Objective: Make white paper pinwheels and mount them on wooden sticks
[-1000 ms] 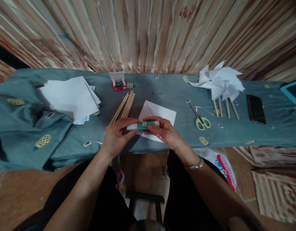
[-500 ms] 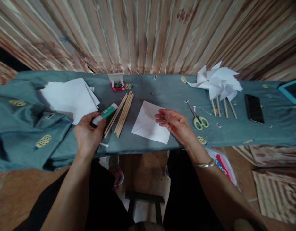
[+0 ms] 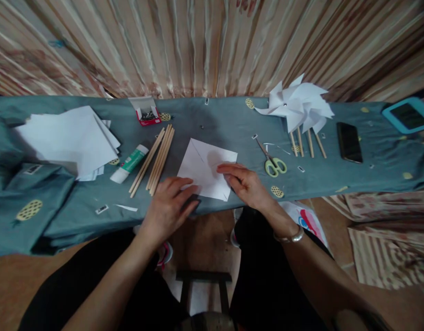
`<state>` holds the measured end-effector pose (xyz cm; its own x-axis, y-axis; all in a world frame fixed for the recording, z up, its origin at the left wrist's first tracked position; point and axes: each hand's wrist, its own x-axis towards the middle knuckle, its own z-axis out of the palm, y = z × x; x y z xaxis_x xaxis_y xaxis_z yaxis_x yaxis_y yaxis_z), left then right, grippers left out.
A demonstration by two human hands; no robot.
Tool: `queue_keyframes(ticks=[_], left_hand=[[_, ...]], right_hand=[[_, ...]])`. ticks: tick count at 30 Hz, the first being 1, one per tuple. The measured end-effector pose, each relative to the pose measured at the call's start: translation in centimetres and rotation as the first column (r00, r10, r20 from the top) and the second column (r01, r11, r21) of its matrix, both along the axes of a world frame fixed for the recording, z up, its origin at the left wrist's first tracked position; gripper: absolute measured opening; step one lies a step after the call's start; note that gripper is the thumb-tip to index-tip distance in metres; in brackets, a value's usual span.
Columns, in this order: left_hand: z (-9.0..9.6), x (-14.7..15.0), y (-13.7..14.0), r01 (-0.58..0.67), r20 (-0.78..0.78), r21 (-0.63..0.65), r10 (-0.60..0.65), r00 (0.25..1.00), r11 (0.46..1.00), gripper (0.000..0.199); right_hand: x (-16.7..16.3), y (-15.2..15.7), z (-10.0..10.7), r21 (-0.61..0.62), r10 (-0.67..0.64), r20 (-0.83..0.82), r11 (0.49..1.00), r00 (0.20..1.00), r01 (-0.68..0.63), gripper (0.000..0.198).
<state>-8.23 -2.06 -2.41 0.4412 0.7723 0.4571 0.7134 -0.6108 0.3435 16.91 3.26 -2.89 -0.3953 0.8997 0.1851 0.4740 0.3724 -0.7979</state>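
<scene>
A white square of paper with diagonal lines lies flat near the table's front edge. My left hand is at its lower left corner, fingers apart and holding nothing. Over the paper's right side is my right hand, its fingers stretched out and nothing in them. Whether either hand presses on the sheet I cannot tell. Left of the paper are several wooden sticks, and beside them a green and white glue stick lies on its side. Scissors with green handles rest to the right.
White paper sheets are piled at the left. An open red box of small metal pieces stands at the back. Paper pinwheels on sticks, a black phone and a blue-framed device lie to the right. A paper strip is near the front edge.
My left hand has let go of the glue stick, which now lies on the table, and has moved right to the paper. My right hand remains over the paper's right side. The view has shifted.
</scene>
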Motion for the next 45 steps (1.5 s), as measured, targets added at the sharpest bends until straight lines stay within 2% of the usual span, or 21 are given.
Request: queue_keyframes(ticks=[4, 9, 13, 18, 22, 26, 35, 39, 42, 45], left_hand=[[-0.9, 2.6, 0.3, 0.035, -0.033, -0.087, -0.038, 0.999, 0.996, 0.028], [-1.1, 2.5, 1.1, 0.049, -0.031, -0.063, -0.051, 0.998, 0.997, 0.025], [-1.1, 2.5, 1.1, 0.066, 0.001, -0.030, -0.066, 0.998, 0.997, 0.018], [-0.9, 2.8, 1.1, 0.050, 0.053, -0.057, -0.047, 0.997, 0.997, 0.015], [-0.9, 2.9, 1.1, 0.046, 0.083, -0.083, -0.039, 0.996, 0.996, 0.013], [-1.1, 2.9, 1.2, 0.045, 0.118, -0.083, -0.035, 0.992, 0.996, 0.011], [-1.3, 2.9, 1.0, 0.029, 0.151, -0.116, -0.012, 0.989, 0.993, 0.012], [-1.3, 3.0, 0.7, -0.005, 0.129, -0.124, 0.021, 0.991, 0.992, 0.023], [-1.3, 3.1, 0.6, 0.018, 0.111, -0.141, -0.002, 0.994, 0.990, 0.031], [-1.2, 3.2, 0.6, 0.059, 0.105, -0.148, -0.043, 0.994, 0.987, 0.029]], right_hand=[[0.1, -0.2, -0.1, 0.102, 0.080, 0.124, 0.990, 0.989, -0.092, 0.036], [0.4, 0.2, 0.0, 0.095, 0.115, 0.144, 0.987, 0.983, -0.130, 0.039], [0.8, 0.3, 0.1, 0.033, 0.130, 0.088, 0.990, 0.988, -0.134, 0.039], [0.9, 0.1, 0.2, -0.120, 0.097, -0.017, 0.988, 0.995, -0.098, 0.037], [0.3, 0.1, 0.3, -0.210, 0.033, -0.122, 0.976, 0.992, -0.059, 0.021], [-0.6, 0.1, 0.0, -0.224, -0.035, -0.184, 0.974, 0.982, -0.007, 0.005], [-1.7, -0.3, -0.3, -0.120, -0.114, -0.031, 0.987, 0.993, 0.109, 0.005], [-1.9, -0.4, -0.5, -0.053, -0.110, 0.027, 0.992, 0.994, 0.111, 0.007], [-2.1, -0.6, -0.5, -0.017, -0.112, 0.045, 0.993, 0.993, 0.113, 0.008], [-2.4, -0.7, -0.5, 0.017, -0.132, 0.061, 0.991, 0.989, 0.131, 0.009]])
